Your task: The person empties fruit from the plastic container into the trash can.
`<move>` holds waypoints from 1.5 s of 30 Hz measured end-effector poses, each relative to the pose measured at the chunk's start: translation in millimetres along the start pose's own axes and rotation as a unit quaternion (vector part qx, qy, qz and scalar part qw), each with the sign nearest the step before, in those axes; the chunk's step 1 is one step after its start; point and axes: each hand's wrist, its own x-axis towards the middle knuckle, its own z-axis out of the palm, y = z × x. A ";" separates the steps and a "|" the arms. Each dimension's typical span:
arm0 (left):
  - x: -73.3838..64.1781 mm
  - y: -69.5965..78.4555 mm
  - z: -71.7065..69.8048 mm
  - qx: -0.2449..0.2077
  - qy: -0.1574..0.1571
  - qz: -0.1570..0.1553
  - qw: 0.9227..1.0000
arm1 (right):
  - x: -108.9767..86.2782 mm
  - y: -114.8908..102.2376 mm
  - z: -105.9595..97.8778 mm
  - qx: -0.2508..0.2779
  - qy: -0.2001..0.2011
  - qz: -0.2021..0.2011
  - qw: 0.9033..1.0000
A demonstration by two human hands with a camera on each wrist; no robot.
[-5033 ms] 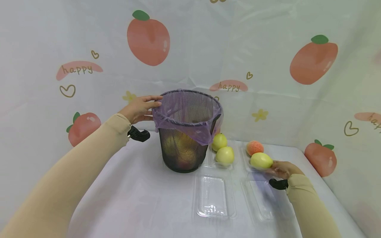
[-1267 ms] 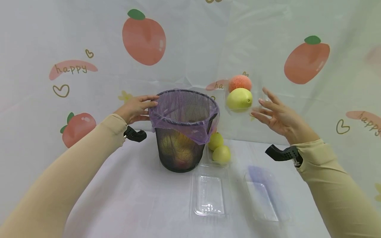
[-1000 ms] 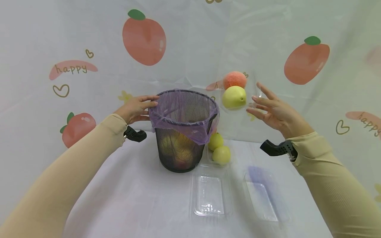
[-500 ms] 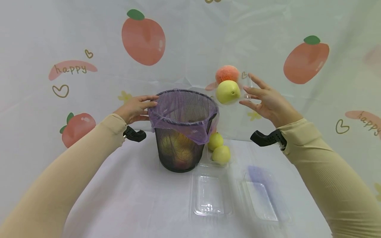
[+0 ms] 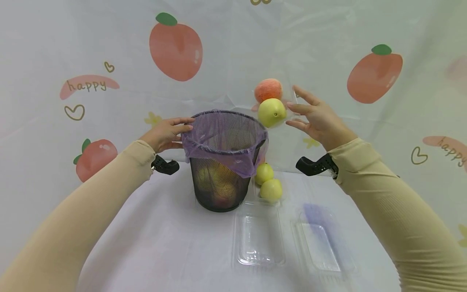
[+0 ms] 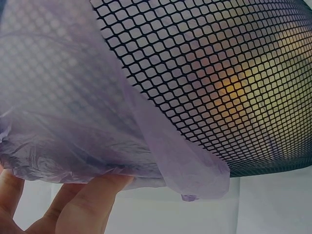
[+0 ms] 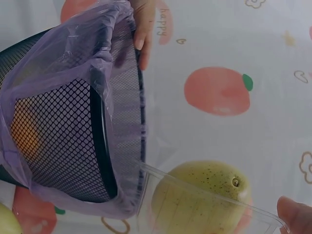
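A black mesh wastebasket [image 5: 219, 190], lined with a purple plastic bag [image 5: 238, 164], stands upright on the table with fruit showing through its mesh. My left hand [image 5: 166, 134] holds its left rim, thumb outside the bag in the left wrist view. High at the right, my right hand [image 5: 317, 119] grips the edge of a clear plastic box [image 7: 263, 222]. Inside the tilted box, an orange-red round fruit [image 5: 268, 90] lies above a yellow-green, pear-like fruit [image 5: 271, 113]. The lower fruit is close to the basket's right rim; whether the box touches it I cannot tell.
Right beside the basket, two yellow-green fruits [image 5: 271, 190] sit in another clear box. Two clear plastic trays [image 5: 260, 239] lie nearer on the white table [image 5: 164, 251]. A fruit-printed cloth [image 5: 233, 52] hangs behind.
My right hand has lifted the clear box with both fruits off the table and carried it up and left towards the basket's rim, tilting it. The left hand stays at the rim.
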 end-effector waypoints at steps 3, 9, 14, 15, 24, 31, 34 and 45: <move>0.3 -0.3 0.1 0.001 0.000 0.000 1.000 | 1.1 -0.7 3.8 -0.001 0.005 0.001 1.000; 1.0 -0.6 0.0 -0.001 0.000 0.000 1.000 | 3.9 -2.0 10.2 -0.002 0.018 0.001 1.000; 0.9 -0.7 0.0 -0.003 -0.002 0.002 1.000 | 5.3 -1.2 14.4 -0.016 0.022 -0.007 1.000; 0.5 -0.5 0.2 -0.004 -0.003 0.002 1.000 | 5.4 -1.0 15.0 -0.017 0.020 -0.010 1.000; -0.1 0.4 0.8 0.000 -0.001 -0.001 1.000 | 7.9 -0.3 20.5 -0.035 0.020 -0.013 0.999; -0.9 0.9 1.1 -0.009 -0.004 0.002 1.000 | 9.6 -1.5 24.0 -0.023 0.018 -0.009 1.000; -1.2 0.8 0.9 -0.003 -0.003 0.003 1.000 | 10.7 -1.0 24.7 -0.023 0.015 -0.010 1.000; 1.0 -0.5 -0.1 0.018 0.007 -0.001 1.000 | 12.1 3.2 24.5 -0.024 0.010 -0.014 1.000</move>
